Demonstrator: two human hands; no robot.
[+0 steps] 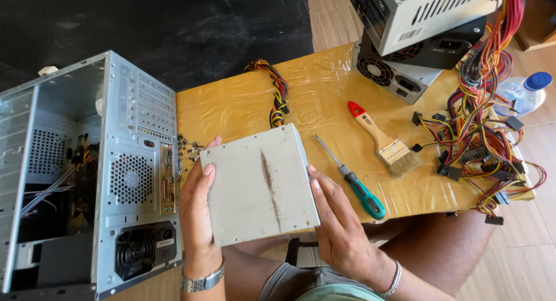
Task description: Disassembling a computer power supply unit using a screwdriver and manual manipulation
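Observation:
I hold a flat grey metal drive box [258, 185] with a rusty streak down its middle, above my lap at the near edge of the low table [324, 87]. My left hand [197, 214] grips its left edge, thumb on top. The box's right edge rests in my right hand [341, 226], whose thumb lies along it. A green-handled screwdriver [353, 179] lies on the table just right of the box. An open grey computer case [87, 173] stands at my left, its rear panel facing me.
A paintbrush [382, 140] with a red-tipped wooden handle lies right of the screwdriver. Stacked power supplies [417, 40] sit at the back right, with a tangle of coloured cables [480, 133]. Small screws [188, 150] lie beside the case. A plastic bottle [524, 92] is far right.

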